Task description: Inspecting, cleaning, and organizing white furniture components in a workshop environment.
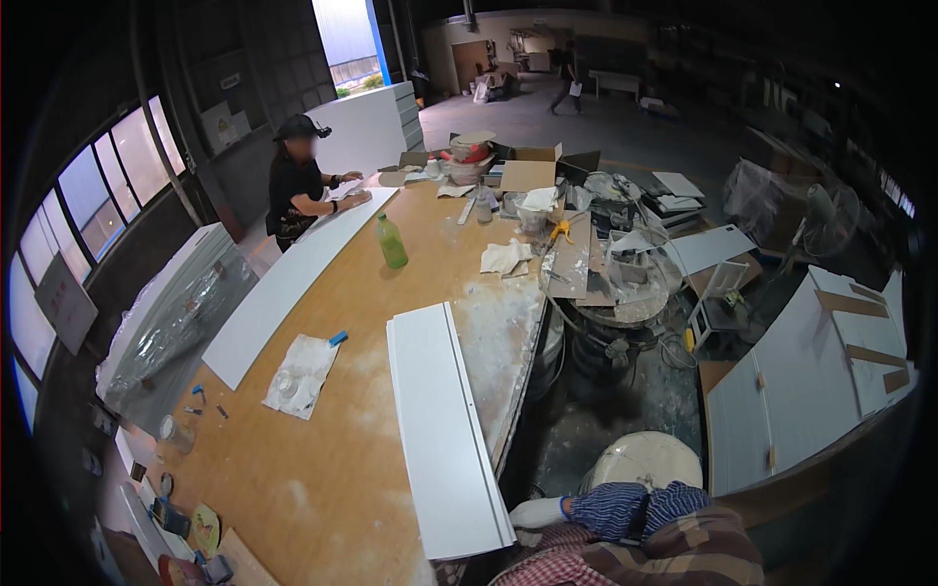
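My right hand (539,513), in a white glove with a blue cuff, reaches in from the lower right under a blue striped sleeve. It is at the near right corner of a long white panel (445,430); I cannot tell whether it grips or only touches the edge. Its fingers are not clearly visible. The panel lies lengthwise near the right edge of the wooden table (342,508), with a narrow ridge along its right side. My left hand is out of view. Left of the panel rest a white cloth (311,366) and a small blue block (338,339).
Across the table a co-worker (298,181) has both hands on another long white panel (283,288). A green bottle (391,242) stands mid-table. Cluttered containers and a round drum (630,313) are right; a pale bucket (645,459) stands near my arm. Farther off, a person (567,78) walks.
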A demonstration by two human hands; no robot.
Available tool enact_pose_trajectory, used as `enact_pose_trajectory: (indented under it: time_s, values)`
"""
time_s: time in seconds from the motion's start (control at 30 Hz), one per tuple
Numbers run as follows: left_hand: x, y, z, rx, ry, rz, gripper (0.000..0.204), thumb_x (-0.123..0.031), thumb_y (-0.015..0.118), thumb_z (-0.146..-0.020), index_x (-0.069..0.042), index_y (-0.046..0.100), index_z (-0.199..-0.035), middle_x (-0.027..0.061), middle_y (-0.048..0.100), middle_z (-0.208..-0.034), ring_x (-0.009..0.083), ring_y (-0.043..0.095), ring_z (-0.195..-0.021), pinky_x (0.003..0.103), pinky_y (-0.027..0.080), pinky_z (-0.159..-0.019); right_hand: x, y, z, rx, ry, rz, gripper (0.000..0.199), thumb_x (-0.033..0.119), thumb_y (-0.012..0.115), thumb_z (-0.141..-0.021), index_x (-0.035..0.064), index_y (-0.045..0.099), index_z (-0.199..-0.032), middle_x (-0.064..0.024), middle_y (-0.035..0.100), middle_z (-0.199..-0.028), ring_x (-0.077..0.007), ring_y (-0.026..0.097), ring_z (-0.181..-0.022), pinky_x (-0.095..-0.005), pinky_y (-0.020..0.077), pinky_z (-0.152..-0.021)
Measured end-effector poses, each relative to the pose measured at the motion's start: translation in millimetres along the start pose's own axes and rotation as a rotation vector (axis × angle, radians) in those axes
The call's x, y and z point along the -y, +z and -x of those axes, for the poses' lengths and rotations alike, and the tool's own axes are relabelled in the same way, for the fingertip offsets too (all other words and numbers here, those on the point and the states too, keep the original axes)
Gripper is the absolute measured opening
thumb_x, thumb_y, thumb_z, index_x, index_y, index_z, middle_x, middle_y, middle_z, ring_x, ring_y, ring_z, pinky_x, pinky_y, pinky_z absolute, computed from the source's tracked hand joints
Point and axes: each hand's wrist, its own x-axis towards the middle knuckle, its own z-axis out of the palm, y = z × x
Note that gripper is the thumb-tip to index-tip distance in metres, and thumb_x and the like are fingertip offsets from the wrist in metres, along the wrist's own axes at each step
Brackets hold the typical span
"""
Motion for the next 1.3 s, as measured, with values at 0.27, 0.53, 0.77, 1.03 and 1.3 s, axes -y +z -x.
enact_pose_trajectory:
  time_s: [0.27, 0.53, 0.77, 1.03, 1.3]
  values:
    - [-21, -9, 9, -0.219, 0.165, 0.274, 0.073, -0.063, 0.041, -0.106, -0.010, 0.040, -0.156, 0.0131, 0.047, -0.155, 0.0293, 0.040, -0.145, 0.048, 0.042, -0.116, 42, 54, -79, -0.014, -0.570, 0.902, 0.024, 0.016, 0.059, -0.091, -0.0046, 0.070, -0.089, -0.0283, 0.069, -0.083, -0.0449, 0.070, -0.082, -0.0524, 0.0561, -0.071]
    - [-21, -38, -37, -0.495, 0.342, 0.571, 0.073, -0.059, 0.053, -0.103, -0.002, 0.048, -0.148, 0.0100, 0.055, -0.148, 0.0287, 0.053, -0.135, 0.041, 0.047, -0.109, 87, 50, -118, 0.273, -0.260, 0.496, 0.038, 0.031, 0.055, -0.098, -0.0027, 0.072, -0.103, -0.0167, 0.071, -0.086, -0.0294, 0.071, -0.073, -0.0451, 0.0584, -0.063]
    - [1, -55, -35, -0.527, 0.455, 0.597, 0.085, -0.070, 0.045, -0.101, -0.002, 0.044, -0.151, 0.0152, 0.052, -0.149, 0.0308, 0.051, -0.136, 0.043, 0.045, -0.111, 117, -117, -79, 0.222, -0.039, -0.020, 0.041, 0.037, 0.051, -0.106, 0.0045, 0.073, -0.119, -0.0138, 0.076, -0.102, -0.0180, 0.069, -0.084, -0.0338, 0.0570, -0.074]
    - [-62, 24, -58, -0.493, 0.466, 0.652, 0.089, -0.072, 0.042, -0.101, -0.001, 0.038, -0.155, 0.0171, 0.048, -0.154, 0.0327, 0.048, -0.140, 0.043, 0.041, -0.116, 147, -356, -102, -0.402, -0.377, -0.732, 0.044, 0.048, 0.051, -0.107, 0.0070, 0.062, -0.118, -0.0091, 0.067, -0.112, -0.0183, 0.063, -0.111, -0.0383, 0.0528, -0.092]
    - [-192, 122, -267, -0.126, 0.409, 0.546, 0.087, -0.070, 0.042, -0.102, -0.001, 0.038, -0.155, 0.0169, 0.048, -0.154, 0.0328, 0.048, -0.140, 0.044, 0.042, -0.115, 270, -369, -161, 0.029, -0.231, 0.356, 0.084, 0.072, 0.038, -0.102, 0.0049, 0.054, -0.149, -0.0150, 0.052, -0.154, -0.0262, 0.046, -0.144, -0.0364, 0.0335, -0.120]
